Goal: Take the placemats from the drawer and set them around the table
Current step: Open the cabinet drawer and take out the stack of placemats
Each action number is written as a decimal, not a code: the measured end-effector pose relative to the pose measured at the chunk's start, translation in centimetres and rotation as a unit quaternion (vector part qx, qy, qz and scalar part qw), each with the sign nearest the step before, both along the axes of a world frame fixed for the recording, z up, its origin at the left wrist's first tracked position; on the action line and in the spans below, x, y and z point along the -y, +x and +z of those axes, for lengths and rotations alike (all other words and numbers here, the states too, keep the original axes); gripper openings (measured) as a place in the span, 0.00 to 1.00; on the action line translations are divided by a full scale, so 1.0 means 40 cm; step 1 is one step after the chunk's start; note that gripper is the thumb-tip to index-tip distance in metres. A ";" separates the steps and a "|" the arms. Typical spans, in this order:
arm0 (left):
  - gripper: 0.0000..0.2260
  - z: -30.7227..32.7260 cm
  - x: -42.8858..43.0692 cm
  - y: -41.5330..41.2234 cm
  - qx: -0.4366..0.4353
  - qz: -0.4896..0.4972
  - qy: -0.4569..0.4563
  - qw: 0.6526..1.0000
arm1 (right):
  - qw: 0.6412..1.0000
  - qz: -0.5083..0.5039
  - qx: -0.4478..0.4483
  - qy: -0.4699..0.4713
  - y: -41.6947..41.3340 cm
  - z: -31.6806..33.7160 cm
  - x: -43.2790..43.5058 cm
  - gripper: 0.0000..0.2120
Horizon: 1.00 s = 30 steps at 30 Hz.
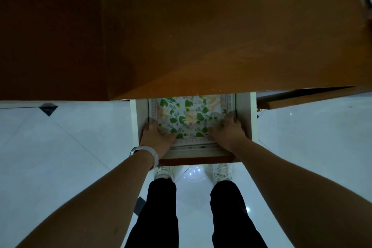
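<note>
— Two hands are in the open drawer [134,123]. Where exactly are the placemats [189,117]?

— In a stack lying flat inside it, the floral top one showing, their far part hidden under the edge of the brown table [221,36].

— And the left hand [155,137]?

— At the near left corner of the stack, fingers spread flat on it, thumb over the top mat. A pale bracelet [150,154] sits on that wrist.

— The right hand [228,130]?

— At the near right corner, fingers curled at the stack's right edge. Whether either grip has closed around the mats, I cannot tell.

— Below?

— White shoes [221,172] on a glossy tiled floor [80,147].
</note>
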<state>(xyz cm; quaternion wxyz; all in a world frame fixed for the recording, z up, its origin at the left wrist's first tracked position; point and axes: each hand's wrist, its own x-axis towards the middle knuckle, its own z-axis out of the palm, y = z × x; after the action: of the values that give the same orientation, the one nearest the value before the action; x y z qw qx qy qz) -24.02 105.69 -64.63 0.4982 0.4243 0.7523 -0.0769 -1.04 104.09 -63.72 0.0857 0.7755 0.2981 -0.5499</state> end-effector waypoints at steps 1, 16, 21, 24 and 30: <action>0.33 -0.004 -0.003 -0.002 0.012 0.009 0.002 1.000 | 1.000 0.003 0.004 -0.001 -0.001 0.000 0.001 0.42; 0.13 0.029 0.022 0.017 0.014 0.051 0.192 0.980 | 0.970 -0.092 0.070 0.215 -0.017 0.058 0.031 0.20; 0.13 0.049 0.039 0.048 -0.053 0.095 0.271 0.956 | 0.955 -0.151 0.076 0.242 -0.012 0.073 0.042 0.24; 0.15 0.066 0.038 0.082 -0.084 0.169 0.274 0.943 | 0.947 -0.170 0.079 0.259 -0.009 0.077 0.050 0.24; 0.15 0.094 0.016 0.111 -0.114 0.311 0.282 0.900 | 0.934 -0.201 0.075 0.285 -0.011 0.112 0.063 0.23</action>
<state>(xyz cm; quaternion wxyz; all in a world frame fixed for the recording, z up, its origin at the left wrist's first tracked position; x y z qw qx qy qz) -19.58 105.04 -60.86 0.2675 0.2796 0.8877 0.2495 -1.50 101.58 -59.24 -0.2290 0.8503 0.2731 -0.3874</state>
